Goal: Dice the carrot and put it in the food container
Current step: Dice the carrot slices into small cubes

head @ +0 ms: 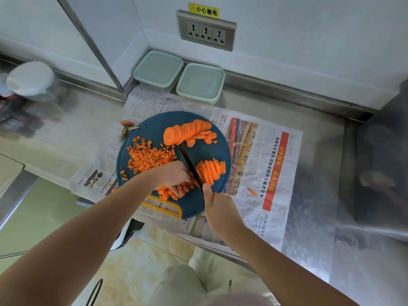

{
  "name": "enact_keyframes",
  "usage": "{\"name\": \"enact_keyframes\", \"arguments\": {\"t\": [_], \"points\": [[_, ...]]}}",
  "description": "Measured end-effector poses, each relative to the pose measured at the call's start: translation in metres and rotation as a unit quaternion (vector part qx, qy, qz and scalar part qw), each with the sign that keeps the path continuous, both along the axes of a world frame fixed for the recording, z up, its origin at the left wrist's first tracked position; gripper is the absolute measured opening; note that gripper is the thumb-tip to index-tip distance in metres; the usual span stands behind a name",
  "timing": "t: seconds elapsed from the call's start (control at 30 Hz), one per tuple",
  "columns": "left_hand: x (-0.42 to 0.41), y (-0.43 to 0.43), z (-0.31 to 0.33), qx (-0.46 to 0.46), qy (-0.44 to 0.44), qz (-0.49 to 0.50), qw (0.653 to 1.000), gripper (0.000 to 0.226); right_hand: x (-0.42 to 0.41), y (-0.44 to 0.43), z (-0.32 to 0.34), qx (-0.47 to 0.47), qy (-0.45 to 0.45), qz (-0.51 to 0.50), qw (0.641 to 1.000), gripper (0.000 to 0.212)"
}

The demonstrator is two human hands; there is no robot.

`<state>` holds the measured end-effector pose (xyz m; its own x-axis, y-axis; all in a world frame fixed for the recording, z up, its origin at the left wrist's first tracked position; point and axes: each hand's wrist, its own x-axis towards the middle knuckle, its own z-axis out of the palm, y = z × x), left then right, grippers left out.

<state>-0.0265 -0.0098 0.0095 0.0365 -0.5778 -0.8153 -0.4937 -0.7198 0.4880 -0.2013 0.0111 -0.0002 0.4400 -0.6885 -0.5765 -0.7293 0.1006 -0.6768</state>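
On a round blue cutting board (207,151) lie a row of carrot slices (189,132) at the back, a heap of diced carrot (150,157) on the left and a fan of carrot strips (212,170) on the right. My right hand (218,208) grips the handle of a dark knife (191,164), its blade standing just left of the strips. My left hand (176,180) holds carrot pieces down against the board, fingers curled beside the blade. Two lidded pale-green food containers (157,70) (199,83) stand against the wall behind the board.
Newspaper (269,164) covers the steel counter under the board. A carrot top (127,124) lies left of the board, a stray carrot scrap (252,192) on the paper to the right. A wall socket (206,32) sits above the containers; a white lidded tub (31,78) stands far left.
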Motion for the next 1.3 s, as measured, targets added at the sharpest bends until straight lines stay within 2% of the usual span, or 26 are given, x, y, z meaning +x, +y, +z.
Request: {"name": "enact_keyframes", "arguments": {"t": [0.13,0.2,0.33,0.53,0.63,0.77,0.9,1.0,1.1,1.2,1.3], "points": [[0.000,-0.001,0.000,0.003,-0.001,-0.006,1.000,0.021,0.004,-0.001,0.004,-0.024,0.026,0.033,0.999,0.052],[0.000,-0.002,0.000,0.008,0.000,-0.015,1.000,0.021,0.010,0.000,0.005,-0.026,0.048,0.015,0.998,0.045],[0.002,-0.002,-0.004,0.004,0.001,-0.022,1.000,0.025,0.011,0.002,-0.001,-0.028,0.073,0.020,0.997,0.045],[0.003,-0.004,-0.006,0.017,-0.001,-0.023,1.000,0.028,0.008,0.004,-0.009,-0.034,0.046,0.015,0.998,0.046],[0.003,-0.007,-0.006,0.028,0.007,-0.021,0.999,0.026,0.004,-0.003,-0.008,0.010,0.015,0.004,1.000,0.046],[0.003,-0.011,-0.006,0.048,0.008,-0.025,0.999,0.024,0.001,-0.009,-0.014,0.088,-0.026,-0.060,0.994,0.049],[0.000,-0.014,-0.006,0.070,0.004,-0.024,0.997,0.025,0.008,-0.011,-0.019,0.237,-0.051,-0.159,0.957,0.056],[-0.001,-0.015,-0.007,0.077,0.001,-0.025,0.997,0.025,0.010,-0.013,-0.019,0.278,-0.064,-0.181,0.941,0.054],[-0.001,-0.016,-0.009,0.074,-0.003,-0.027,0.997,0.024,0.012,-0.010,-0.020,0.246,-0.062,-0.165,0.953,0.058],[0.000,-0.016,-0.011,0.076,-0.003,-0.026,0.997,0.022,0.016,-0.006,-0.019,0.140,-0.027,-0.101,0.985,0.057],[0.001,-0.017,-0.011,0.082,0.003,-0.016,0.997,0.025,0.020,-0.006,-0.014,0.068,0.020,-0.052,0.996,0.058]]}}
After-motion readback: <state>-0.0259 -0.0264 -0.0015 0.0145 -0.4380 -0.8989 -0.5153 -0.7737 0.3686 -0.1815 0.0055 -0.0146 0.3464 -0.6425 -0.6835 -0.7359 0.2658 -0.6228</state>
